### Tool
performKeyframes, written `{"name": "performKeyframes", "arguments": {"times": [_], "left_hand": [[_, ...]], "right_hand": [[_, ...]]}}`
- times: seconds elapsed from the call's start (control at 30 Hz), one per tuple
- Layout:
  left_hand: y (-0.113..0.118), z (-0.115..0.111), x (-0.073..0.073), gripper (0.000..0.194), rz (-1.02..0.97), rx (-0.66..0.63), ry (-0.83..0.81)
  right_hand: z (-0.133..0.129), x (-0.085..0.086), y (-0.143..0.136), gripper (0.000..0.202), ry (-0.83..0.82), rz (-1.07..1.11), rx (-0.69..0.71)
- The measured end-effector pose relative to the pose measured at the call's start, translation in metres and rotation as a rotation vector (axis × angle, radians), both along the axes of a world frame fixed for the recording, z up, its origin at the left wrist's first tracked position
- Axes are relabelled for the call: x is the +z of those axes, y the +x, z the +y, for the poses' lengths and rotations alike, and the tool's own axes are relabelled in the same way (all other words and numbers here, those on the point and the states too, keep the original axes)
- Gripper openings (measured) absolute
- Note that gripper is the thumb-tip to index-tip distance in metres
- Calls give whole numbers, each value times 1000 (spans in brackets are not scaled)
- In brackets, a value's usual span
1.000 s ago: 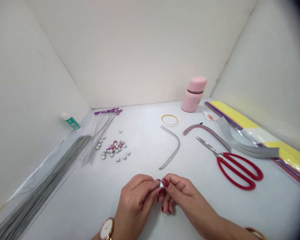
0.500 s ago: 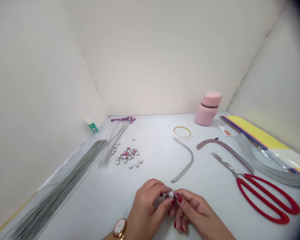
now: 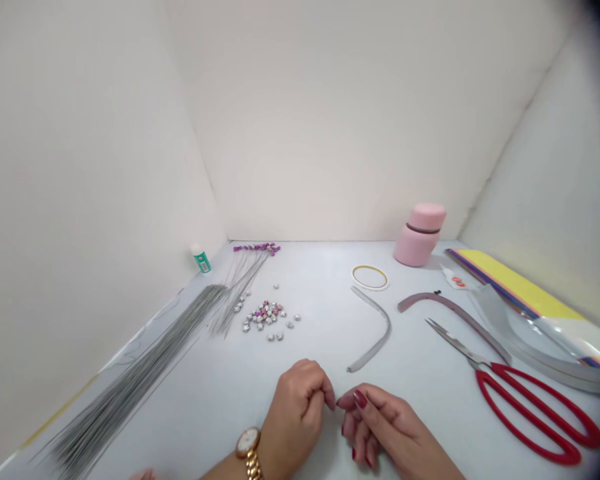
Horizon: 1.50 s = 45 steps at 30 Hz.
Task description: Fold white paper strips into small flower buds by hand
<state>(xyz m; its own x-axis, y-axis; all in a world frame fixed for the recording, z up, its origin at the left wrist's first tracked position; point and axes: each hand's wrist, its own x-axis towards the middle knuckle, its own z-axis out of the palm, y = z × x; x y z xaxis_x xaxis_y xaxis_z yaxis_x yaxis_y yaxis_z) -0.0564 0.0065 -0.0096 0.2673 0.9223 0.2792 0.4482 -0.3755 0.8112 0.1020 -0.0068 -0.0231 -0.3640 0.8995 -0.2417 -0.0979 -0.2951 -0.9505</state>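
In the head view, your left hand (image 3: 297, 417) is at the near middle of the table (image 3: 195, 413), its fingers curled over and its thumb tucked in beneath them; you cannot tell from here whether anything sits inside that curl. Your right hand (image 3: 387, 427) is just beside it, thumb lying along the index finger and the other fingers loosely bent, partly open underneath; whether a small piece is pinched there is hidden. The fingertips of your two hands nearly meet, and contact between them cannot be made out. A watch (image 3: 249, 441) is on your left wrist.

Just beyond your hands lies a curved grey strip (image 3: 389, 327), its near end close to your fingertips. The small stars (image 3: 265, 313), silver with some pink and purple, are heaped farther off to the left, a few loose around the heap. Left of them stretch grey wires (image 3: 165, 360), with purple-tipped stems (image 3: 255, 249) behind and a green-and-white tube (image 3: 202, 260) by the left wall. On the far right stands a pink bottle (image 3: 419, 239), and nearer on that side are red-handled scissors (image 3: 477, 361).
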Motion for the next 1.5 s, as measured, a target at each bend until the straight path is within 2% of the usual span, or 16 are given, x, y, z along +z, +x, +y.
{"name": "performKeyframes", "arguments": {"times": [0.17,0.2,0.3,0.37,0.47,0.5,0.6,0.67,0.83,0.97,1.1,1.17,1.3,1.4,1.5], "left_hand": [[5,-2,6,9,52,21,-26],[5,-1,6,9,66,25,-38],[5,1,5,15,107,10,-47],[5,2,4,16,131,-5,-42],[6,2,4,17,152,-19,-23],[7,2,3,17,158,-21,-14],[8,2,2,17,173,-21,5],[8,2,1,17,176,-25,11],[6,2,-1,16,172,-27,10],[6,2,0,18,164,-21,19],[7,1,0,21,131,-23,63],[7,0,0,22,88,-8,71],[6,1,1,19,-36,43,-113],[6,5,-1,25,-137,126,-274],[9,6,0,32,-232,101,-432]], "right_hand": [[1,7,3,38,99,-112,-33],[2,9,6,36,146,-149,-69],[11,12,18,31,284,-279,-305],[19,10,27,26,447,-426,-372],[31,3,39,30,713,-745,-384],[34,0,42,35,752,-857,-376],[39,-6,44,40,753,-1124,-313],[38,-5,43,36,755,-1191,-263],[34,3,41,18,723,-1003,-289],[34,5,42,23,674,-880,-314],[28,9,35,16,393,-417,-334],[21,11,27,20,240,-189,-259],[6,12,11,33,33,32,-60],[0,11,4,37,25,73,-10],[-1,10,3,34,67,43,-9]]}}
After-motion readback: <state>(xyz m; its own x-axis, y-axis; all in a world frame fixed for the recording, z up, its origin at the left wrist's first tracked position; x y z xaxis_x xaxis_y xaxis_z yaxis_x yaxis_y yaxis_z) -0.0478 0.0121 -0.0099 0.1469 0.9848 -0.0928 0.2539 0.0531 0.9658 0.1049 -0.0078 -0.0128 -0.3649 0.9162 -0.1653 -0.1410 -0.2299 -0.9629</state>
